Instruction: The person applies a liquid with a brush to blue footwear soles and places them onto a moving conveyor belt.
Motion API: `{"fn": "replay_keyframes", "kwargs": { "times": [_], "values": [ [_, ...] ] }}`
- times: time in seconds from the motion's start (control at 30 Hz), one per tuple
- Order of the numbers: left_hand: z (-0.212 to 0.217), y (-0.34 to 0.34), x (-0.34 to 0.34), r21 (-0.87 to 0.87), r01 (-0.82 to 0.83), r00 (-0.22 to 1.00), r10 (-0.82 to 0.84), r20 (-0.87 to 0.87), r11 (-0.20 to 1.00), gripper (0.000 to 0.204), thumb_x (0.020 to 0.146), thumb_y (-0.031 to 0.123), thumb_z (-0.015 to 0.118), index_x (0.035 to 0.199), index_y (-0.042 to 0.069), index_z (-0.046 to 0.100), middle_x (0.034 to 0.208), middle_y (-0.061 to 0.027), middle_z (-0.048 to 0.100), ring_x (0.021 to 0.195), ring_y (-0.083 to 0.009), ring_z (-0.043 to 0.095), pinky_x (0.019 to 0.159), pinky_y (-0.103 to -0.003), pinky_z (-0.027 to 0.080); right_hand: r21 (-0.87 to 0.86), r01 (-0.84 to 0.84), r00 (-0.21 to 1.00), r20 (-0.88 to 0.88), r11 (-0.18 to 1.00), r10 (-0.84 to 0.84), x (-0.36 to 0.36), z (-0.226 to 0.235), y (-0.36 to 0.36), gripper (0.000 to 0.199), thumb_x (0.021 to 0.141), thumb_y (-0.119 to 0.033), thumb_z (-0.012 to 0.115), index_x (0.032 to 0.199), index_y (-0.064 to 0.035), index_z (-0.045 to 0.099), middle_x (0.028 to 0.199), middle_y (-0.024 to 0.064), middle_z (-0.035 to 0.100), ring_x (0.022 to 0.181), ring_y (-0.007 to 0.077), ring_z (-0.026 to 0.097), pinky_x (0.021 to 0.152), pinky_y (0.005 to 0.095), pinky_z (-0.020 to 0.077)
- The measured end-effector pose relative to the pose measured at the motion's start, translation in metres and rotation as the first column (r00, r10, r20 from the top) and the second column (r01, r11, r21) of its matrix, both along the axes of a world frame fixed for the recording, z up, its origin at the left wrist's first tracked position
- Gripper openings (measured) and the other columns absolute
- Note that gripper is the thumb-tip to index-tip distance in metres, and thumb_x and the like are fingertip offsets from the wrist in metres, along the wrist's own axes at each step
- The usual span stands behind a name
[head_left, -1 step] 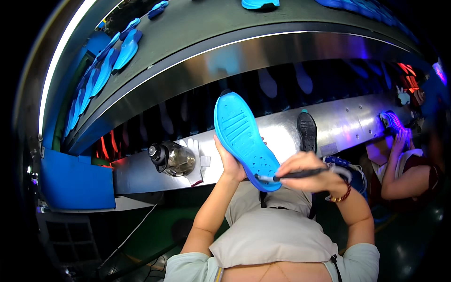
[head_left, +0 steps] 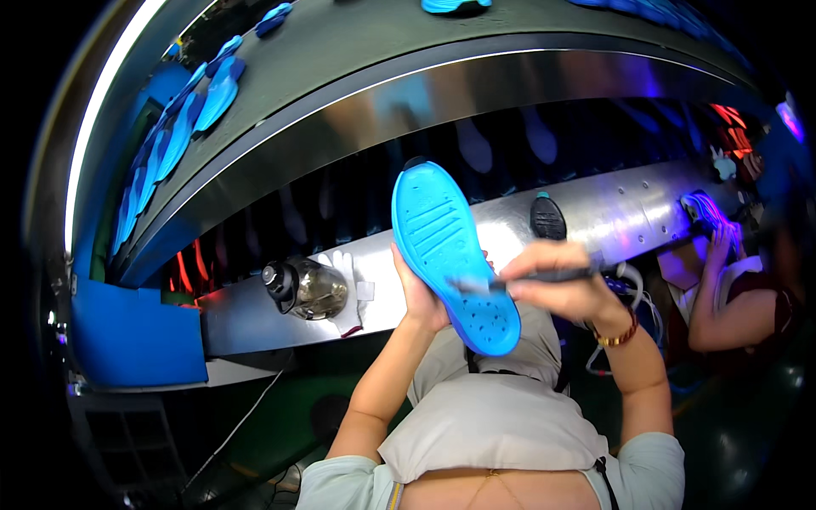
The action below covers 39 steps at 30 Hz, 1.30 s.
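Observation:
A bright blue shoe sole point(head_left: 438, 229) with a black tip at its far end is tilted in front of me, its grooved and dimpled face up. My left hand point(head_left: 418, 293) grips it from the left edge and underneath; some of those fingers are hidden behind it. In my right hand point(head_left: 557, 280) is a black-handled brush point(head_left: 544, 275), its pale tip blurred over the sole's middle. A whitish tube point(head_left: 633, 285) shows by the handle's rear end. Beyond my right hand, a black sole point(head_left: 547, 218) lies on the metal ledge, partly covered.
On the metal ledge point(head_left: 229, 327) stand a dark-lidded bottle point(head_left: 310, 289) and a white glove point(head_left: 347, 270). Past it runs a green conveyor belt point(head_left: 340, 55) carrying blue soles point(head_left: 174, 140). A co-worker's arm point(head_left: 722, 306) is at the right.
The brush tip has moved from the sole's near end up to its middle, and my right hand has shifted forward. The sole has moved slightly to the right.

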<state>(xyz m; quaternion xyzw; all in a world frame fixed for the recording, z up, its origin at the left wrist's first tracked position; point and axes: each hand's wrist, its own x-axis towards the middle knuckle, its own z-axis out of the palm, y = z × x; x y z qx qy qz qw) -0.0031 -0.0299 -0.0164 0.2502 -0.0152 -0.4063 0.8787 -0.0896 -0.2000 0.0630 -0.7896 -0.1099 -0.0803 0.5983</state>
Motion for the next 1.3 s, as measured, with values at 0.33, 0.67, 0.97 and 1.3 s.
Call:
{"fn": "replay_keyframes", "kwargs": {
  "times": [0.33, 0.67, 0.97, 1.3],
  "values": [
    [0.027, -0.016, -0.011, 0.123, -0.139, 0.990, 0.134, 0.053, 0.983, 0.082, 0.078, 0.072, 0.014, 0.128, 0.012, 0.035, 0.122, -0.0112, 0.046, 0.109, -0.0265, 0.047, 0.092, -0.042, 0.039, 0.098, -0.088, 0.994, 0.069, 0.991, 0.081, 0.014, 0.027, 0.002, 0.016, 0.069, -0.004, 0.066, 0.085, -0.0008, 0.066, 0.080, 0.0105, 0.064, 0.076, 0.0152, 0.060, 0.069, 0.0269, 0.0472],
    [0.035, -0.019, 0.007, -0.081, -0.216, 0.966, 0.225, 0.124, 0.973, 0.097, 0.069, 0.080, 0.009, 0.116, 0.002, 0.041, 0.091, -0.0218, 0.057, 0.081, -0.0322, 0.058, 0.074, -0.044, 0.048, -0.010, 0.023, 0.998, 0.050, 1.000, -0.023, 0.013, 0.013, -0.008, 0.020, 0.067, -0.003, 0.068, 0.087, -0.0020, 0.066, 0.087, 0.0115, 0.064, 0.081, 0.0201, 0.061, 0.078, 0.0298, 0.0467],
    [0.060, -0.012, 0.023, -0.144, -0.271, 0.936, 0.295, 0.191, 0.952, 0.093, 0.071, 0.079, 0.014, 0.117, 0.002, 0.041, 0.093, -0.0215, 0.057, 0.081, -0.0333, 0.057, 0.072, -0.044, 0.048, 0.074, -0.059, 0.996, 0.066, 0.996, 0.054, 0.002, 0.003, -0.015, 0.023, 0.067, 0.003, 0.067, 0.089, -0.0027, 0.065, 0.090, 0.0093, 0.064, 0.085, 0.0198, 0.060, 0.077, 0.0301, 0.0474],
    [0.078, -0.008, 0.040, -0.199, -0.209, 0.893, 0.270, 0.359, 0.957, 0.094, 0.072, 0.077, 0.012, 0.120, 0.002, 0.040, 0.097, -0.0228, 0.057, 0.082, -0.0341, 0.057, 0.075, -0.046, 0.047, -0.047, -0.114, 0.988, 0.104, 0.992, 0.118, -0.008, 0.008, -0.014, 0.025, 0.065, 0.003, 0.067, 0.089, -0.0022, 0.065, 0.091, 0.0089, 0.064, 0.088, 0.0208, 0.057, 0.080, 0.0305, 0.0456]
  ]
}}
